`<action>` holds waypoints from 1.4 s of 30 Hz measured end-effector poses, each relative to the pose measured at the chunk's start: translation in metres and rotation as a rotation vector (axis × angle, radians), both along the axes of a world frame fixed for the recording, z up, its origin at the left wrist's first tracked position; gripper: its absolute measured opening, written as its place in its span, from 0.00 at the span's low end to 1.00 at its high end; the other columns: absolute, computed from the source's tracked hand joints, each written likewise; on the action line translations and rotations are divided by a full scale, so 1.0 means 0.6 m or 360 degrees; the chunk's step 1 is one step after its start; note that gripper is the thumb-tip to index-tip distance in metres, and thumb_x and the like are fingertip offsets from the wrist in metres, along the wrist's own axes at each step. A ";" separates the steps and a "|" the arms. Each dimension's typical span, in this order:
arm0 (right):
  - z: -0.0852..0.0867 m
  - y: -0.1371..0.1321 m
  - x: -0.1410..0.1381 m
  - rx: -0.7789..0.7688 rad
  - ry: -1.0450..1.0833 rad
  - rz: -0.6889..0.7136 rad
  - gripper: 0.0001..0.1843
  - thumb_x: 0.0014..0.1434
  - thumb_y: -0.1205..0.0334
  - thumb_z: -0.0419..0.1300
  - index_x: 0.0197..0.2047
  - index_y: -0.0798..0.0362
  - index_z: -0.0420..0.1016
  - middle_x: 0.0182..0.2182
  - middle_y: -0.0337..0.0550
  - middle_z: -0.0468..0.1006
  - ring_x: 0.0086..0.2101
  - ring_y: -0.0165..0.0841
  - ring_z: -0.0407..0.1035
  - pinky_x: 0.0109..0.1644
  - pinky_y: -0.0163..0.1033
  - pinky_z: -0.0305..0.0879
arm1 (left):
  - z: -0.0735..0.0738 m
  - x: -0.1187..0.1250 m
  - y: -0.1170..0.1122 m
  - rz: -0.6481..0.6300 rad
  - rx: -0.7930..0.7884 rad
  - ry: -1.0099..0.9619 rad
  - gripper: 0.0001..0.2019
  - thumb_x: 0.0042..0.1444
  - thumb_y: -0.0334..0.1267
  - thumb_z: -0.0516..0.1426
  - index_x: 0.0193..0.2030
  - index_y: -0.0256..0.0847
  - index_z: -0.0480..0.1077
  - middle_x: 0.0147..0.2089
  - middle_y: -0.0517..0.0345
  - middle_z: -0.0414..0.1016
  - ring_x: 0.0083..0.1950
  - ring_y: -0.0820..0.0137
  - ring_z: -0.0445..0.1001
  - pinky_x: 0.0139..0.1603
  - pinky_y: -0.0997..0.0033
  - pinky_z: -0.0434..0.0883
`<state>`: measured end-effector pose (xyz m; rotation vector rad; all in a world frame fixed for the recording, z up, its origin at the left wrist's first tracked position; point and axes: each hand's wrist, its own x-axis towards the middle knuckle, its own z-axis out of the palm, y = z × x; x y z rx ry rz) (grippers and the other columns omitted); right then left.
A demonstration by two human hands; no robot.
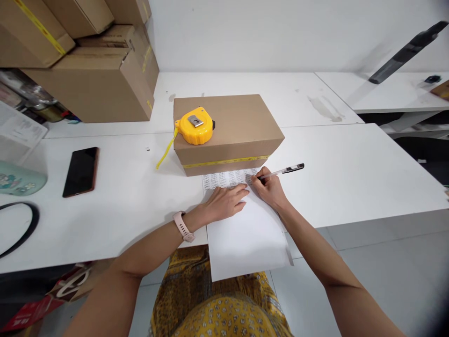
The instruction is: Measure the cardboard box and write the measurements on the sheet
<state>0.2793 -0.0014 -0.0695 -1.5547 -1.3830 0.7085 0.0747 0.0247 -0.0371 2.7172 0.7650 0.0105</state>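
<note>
My right hand (269,188) grips a pen (286,170), its tip down on a white sheet of paper (245,243). Rows of handwriting run along the sheet's top, partly under the box's front edge. Lying flat on the paper, with fingers stretched out, my left hand (226,202) is close beside the pen hand. Just beyond both hands sits a closed cardboard box (235,121) with yellow tape along its front. On its top left rests a yellow tape measure (196,126) with a yellow strap. The sheet's lower part hangs over the table edge.
A phone (81,171) lies at left, near a pale green bottle (21,179) and a black loop (30,229). Stacked cardboard boxes (101,84) stand at the back left. A dark cylindrical object (403,56) is at far right on the white table (333,173).
</note>
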 end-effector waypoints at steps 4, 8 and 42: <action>-0.002 0.000 0.001 -0.0002 0.0003 0.0003 0.12 0.59 0.55 0.62 0.30 0.49 0.65 0.20 0.33 0.66 0.23 0.28 0.58 0.26 0.35 0.54 | 0.002 0.000 -0.001 0.0005 -0.0004 0.0010 0.20 0.70 0.42 0.51 0.66 0.45 0.68 0.72 0.48 0.65 0.54 0.57 0.79 0.46 0.58 0.77; -0.002 0.000 0.000 0.0016 0.0006 0.0018 0.11 0.59 0.55 0.62 0.30 0.49 0.66 0.21 0.33 0.67 0.23 0.29 0.59 0.27 0.36 0.55 | 0.001 0.000 0.000 0.0006 0.0002 0.0022 0.20 0.71 0.42 0.50 0.66 0.46 0.68 0.73 0.49 0.64 0.54 0.58 0.79 0.45 0.59 0.76; -0.005 0.001 0.002 0.0020 -0.0041 -0.0009 0.11 0.59 0.56 0.61 0.30 0.48 0.64 0.20 0.32 0.66 0.23 0.29 0.58 0.26 0.35 0.55 | -0.001 -0.001 -0.001 0.0001 -0.0004 -0.0005 0.21 0.70 0.41 0.51 0.67 0.46 0.68 0.73 0.48 0.64 0.55 0.57 0.80 0.46 0.56 0.77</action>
